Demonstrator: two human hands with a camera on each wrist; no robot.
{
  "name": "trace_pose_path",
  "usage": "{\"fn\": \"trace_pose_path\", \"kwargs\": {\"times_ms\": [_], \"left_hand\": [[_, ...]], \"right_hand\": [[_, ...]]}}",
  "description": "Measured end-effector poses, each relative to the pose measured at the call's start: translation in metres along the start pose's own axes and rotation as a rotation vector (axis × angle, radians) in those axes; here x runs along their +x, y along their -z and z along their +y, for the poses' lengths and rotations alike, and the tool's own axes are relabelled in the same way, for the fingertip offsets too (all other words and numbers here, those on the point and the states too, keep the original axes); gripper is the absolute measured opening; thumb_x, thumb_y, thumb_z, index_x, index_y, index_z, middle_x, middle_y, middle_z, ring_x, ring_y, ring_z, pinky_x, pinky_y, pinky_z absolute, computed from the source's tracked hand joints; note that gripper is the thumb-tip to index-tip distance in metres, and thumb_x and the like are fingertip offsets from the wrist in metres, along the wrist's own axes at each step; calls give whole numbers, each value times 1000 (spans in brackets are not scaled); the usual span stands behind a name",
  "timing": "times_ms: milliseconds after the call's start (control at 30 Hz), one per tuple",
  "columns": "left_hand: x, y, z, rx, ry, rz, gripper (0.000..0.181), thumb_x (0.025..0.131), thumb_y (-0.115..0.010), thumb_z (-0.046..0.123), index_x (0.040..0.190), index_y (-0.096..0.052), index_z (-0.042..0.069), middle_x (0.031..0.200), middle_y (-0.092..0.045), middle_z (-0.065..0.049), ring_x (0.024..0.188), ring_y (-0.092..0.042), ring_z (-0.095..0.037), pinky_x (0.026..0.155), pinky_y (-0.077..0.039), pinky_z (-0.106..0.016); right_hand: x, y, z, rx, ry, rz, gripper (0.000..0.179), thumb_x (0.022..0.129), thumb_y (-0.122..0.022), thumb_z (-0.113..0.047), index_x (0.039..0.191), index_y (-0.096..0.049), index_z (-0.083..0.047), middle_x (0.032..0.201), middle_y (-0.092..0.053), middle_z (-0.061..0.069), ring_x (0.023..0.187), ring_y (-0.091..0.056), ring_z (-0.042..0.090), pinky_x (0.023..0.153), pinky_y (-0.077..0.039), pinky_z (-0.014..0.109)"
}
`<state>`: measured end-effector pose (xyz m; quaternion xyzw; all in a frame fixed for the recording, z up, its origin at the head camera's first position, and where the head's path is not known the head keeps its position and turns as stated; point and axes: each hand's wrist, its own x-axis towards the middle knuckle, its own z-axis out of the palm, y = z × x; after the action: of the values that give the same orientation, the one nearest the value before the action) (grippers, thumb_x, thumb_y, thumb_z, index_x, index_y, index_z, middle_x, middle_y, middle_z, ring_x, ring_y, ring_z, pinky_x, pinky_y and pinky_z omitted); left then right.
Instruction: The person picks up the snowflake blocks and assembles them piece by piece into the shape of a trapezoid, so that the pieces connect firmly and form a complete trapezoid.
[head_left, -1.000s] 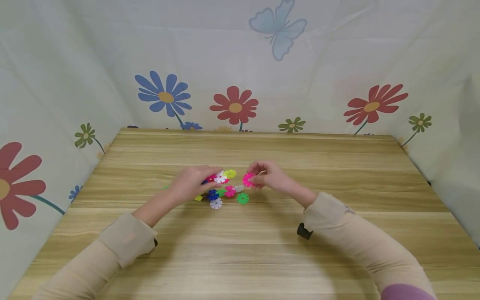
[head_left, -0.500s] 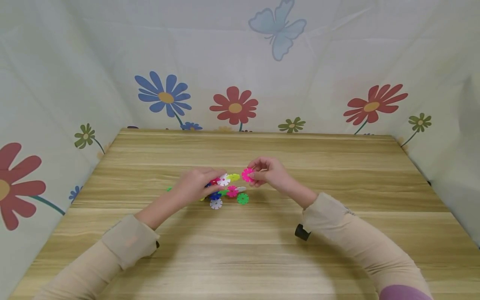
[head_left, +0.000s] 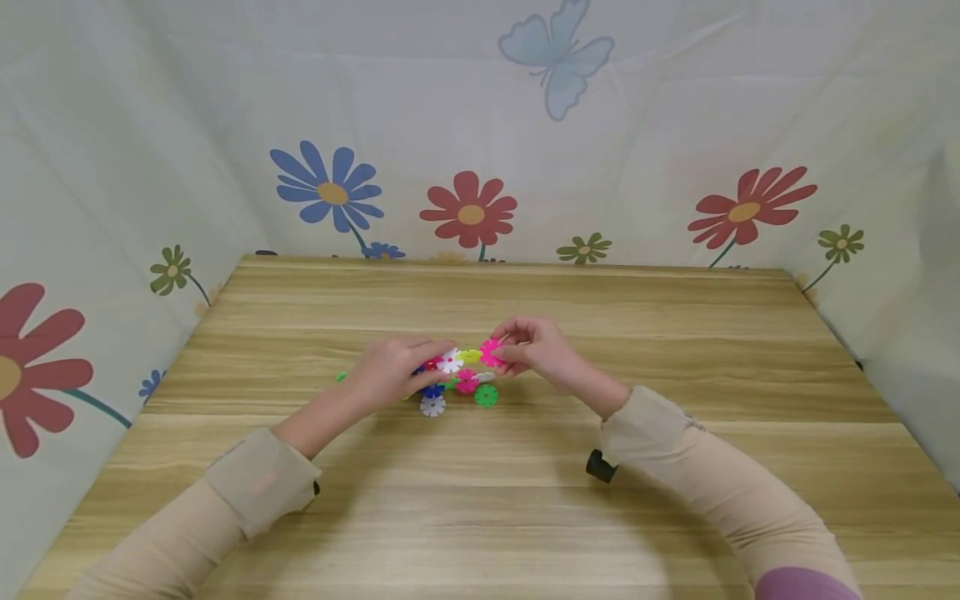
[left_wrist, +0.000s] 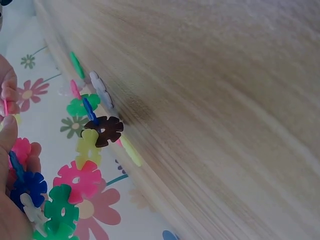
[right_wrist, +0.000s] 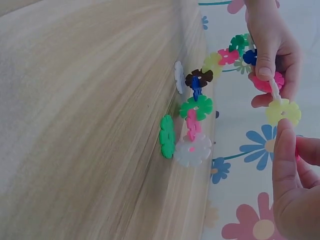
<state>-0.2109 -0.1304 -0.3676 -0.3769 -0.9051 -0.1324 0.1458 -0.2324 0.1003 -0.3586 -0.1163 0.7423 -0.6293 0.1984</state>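
Observation:
In the head view my left hand (head_left: 390, 367) grips a linked chain of slotted plastic snowflake discs near a white disc (head_left: 450, 361). From that disc a yellow disc (head_left: 470, 357) sticks out to the right. My right hand (head_left: 536, 346) pinches a pink disc (head_left: 491, 352) between thumb and fingers, its edge at the yellow disc's edge; whether their slots are joined I cannot tell. The right wrist view shows the chain curving down through a brown disc (right_wrist: 199, 78) and a green disc (right_wrist: 196, 107) to a whitish end disc (right_wrist: 193, 150).
A white disc (head_left: 432, 406) and a green disc (head_left: 486, 395) lie on the wooden table (head_left: 480, 500) in front of the chain. Another yellow disc (left_wrist: 131, 151) lies near the brown one. A flower-printed cloth (head_left: 375, 100) stands behind and at the sides.
The chain in my left hand has shifted slightly right. My right hand has brought the pink disc left, closing the gap to the yellow disc.

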Motion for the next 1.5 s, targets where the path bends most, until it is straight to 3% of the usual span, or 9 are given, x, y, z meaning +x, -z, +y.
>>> {"fn": "trace_pose_path", "kwargs": {"times_ms": [100, 400, 733, 933, 1167, 1500], "left_hand": [[0, 0, 0, 2, -9, 2, 42, 75, -69, 32, 112, -61, 14, 99, -67, -4, 89, -64, -17, 76, -52, -33], [-1, 1, 1, -8, -26, -21, 40, 78, -66, 31, 113, -61, 12, 101, -67, -5, 89, -64, -18, 76, -52, -33], [-1, 0, 4, -16, -73, -26, 39, 78, -65, 28, 112, -62, 8, 100, -67, -6, 89, -64, -17, 75, -52, -32], [-1, -2, 3, -59, -46, -24, 40, 77, -66, 29, 111, -61, 8, 103, -66, -7, 91, -64, -18, 76, -52, -33], [0, -3, 2, -41, -29, -4, 42, 78, -65, 32, 113, -60, 10, 105, -65, -6, 94, -63, -19, 78, -51, -33], [1, -6, 3, 13, -77, 29, 51, 77, -67, 30, 125, -51, 20, 110, -63, -5, 98, -60, -19, 78, -51, -33]], "right_hand": [[0, -1, 0, 11, -11, 0, 23, 82, -57, 3, 103, -51, 10, 71, -55, 6, 56, -60, 13, 63, -54, 39], [-2, -4, -1, 61, -34, 6, 20, 82, -55, 5, 102, -52, 11, 69, -56, 6, 54, -60, 14, 53, -53, 25], [-5, -10, 1, 86, -18, 28, 19, 82, -54, 8, 99, -52, 13, 65, -59, 5, 52, -61, 13, 50, -52, 25], [-4, -10, 2, 93, -12, 35, 20, 83, -51, 7, 101, -51, 14, 69, -60, 5, 53, -61, 12, 50, -52, 23], [-3, -10, 2, 124, -19, 34, 22, 84, -51, 5, 105, -51, 13, 70, -59, 3, 52, -58, 11, 51, -51, 21], [0, -12, 1, 154, -24, 34, 24, 84, -51, 5, 106, -49, 12, 68, -58, 2, 53, -59, 11, 51, -51, 20]]}}
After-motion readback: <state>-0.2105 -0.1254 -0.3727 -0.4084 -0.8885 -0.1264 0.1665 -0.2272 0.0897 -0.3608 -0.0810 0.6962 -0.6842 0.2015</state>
